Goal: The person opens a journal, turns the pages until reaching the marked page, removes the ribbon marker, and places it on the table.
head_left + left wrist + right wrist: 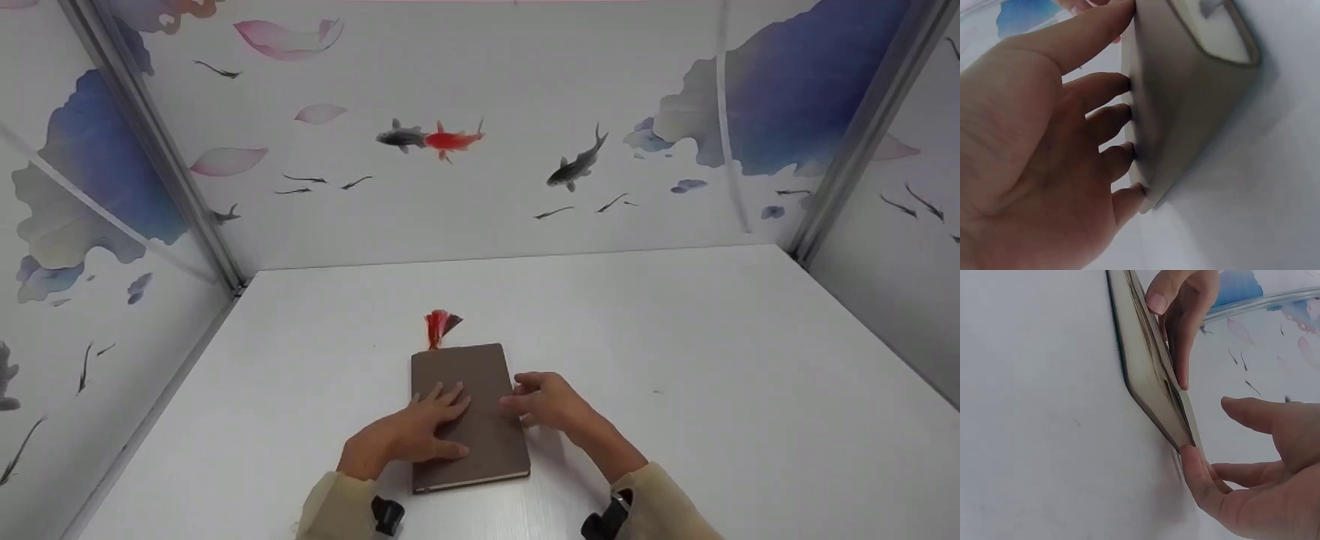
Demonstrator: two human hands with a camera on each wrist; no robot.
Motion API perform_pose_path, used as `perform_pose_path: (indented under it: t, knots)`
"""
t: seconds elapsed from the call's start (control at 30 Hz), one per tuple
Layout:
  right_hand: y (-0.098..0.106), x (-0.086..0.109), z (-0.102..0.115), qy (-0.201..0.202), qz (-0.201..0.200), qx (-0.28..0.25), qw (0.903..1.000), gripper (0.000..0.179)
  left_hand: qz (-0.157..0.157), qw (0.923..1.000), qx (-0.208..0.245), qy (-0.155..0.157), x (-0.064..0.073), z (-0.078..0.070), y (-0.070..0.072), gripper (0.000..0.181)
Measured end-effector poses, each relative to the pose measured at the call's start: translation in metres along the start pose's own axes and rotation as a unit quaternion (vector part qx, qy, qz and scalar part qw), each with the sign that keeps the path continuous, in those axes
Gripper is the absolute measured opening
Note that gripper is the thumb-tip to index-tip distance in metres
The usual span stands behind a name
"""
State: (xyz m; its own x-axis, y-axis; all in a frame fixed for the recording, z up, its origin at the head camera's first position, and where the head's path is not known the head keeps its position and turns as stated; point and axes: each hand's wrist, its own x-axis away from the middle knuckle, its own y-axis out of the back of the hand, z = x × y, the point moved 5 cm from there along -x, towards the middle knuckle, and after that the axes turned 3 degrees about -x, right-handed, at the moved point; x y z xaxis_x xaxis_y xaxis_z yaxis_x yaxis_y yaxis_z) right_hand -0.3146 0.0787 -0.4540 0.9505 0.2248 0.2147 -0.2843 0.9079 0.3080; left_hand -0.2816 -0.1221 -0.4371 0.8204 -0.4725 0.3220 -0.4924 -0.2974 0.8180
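Observation:
A brown hardcover notebook [480, 420] lies closed on the white table, its cream page edges showing in the right wrist view. From its far end sticks a red tassel [441, 327]. My left hand [420, 431] rests on the cover with fingers spread, the fingertips [1126, 149] pressing down on it. At the notebook's right side is my right hand [551, 401]. One of its fingers [1195, 472] touches the page edge near a corner, while the thumb [1247, 413] stands apart from the book. Nothing is pinched between thumb and fingers there.
The white table [675, 322] runs back to a wall panel [480, 202] printed with fish and petals. Similar panels stand on the left and right, joined by grey metal posts [157, 150]. A dark wrist device [611, 517] shows at the right sleeve.

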Motion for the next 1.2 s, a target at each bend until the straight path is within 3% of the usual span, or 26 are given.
perform_pose_path:
  t: [0.13,0.37,0.5,0.8,1.07,1.2]
  knots:
    - [-0.005,0.001,0.000,0.006,-0.006,0.006,0.9999,0.061,-0.001,1.0000,0.001,-0.008,0.001,0.001,-0.001,0.079]
    - [-0.010,0.003,0.004,0.053,0.009,0.014,0.9985,0.058,-0.009,0.9996,0.010,-0.023,0.005,0.007,-0.001,0.082]
    - [-0.011,0.003,0.003,0.054,0.004,0.006,0.9985,0.056,-0.009,0.9995,0.011,-0.028,0.005,0.008,-0.001,0.082]
    - [-0.009,0.009,0.004,0.048,-0.034,0.021,0.9981,0.052,0.004,0.9999,0.010,-0.002,0.003,-0.001,0.003,0.075]
    - [-0.007,0.007,0.008,0.067,-0.043,-0.019,0.9966,0.046,-0.031,0.9991,0.020,-0.019,0.003,-0.001,0.003,0.074]
    - [-0.005,0.007,0.009,0.065,-0.034,-0.051,0.9960,0.045,-0.057,0.9979,0.031,-0.009,0.001,-0.003,0.001,0.071]
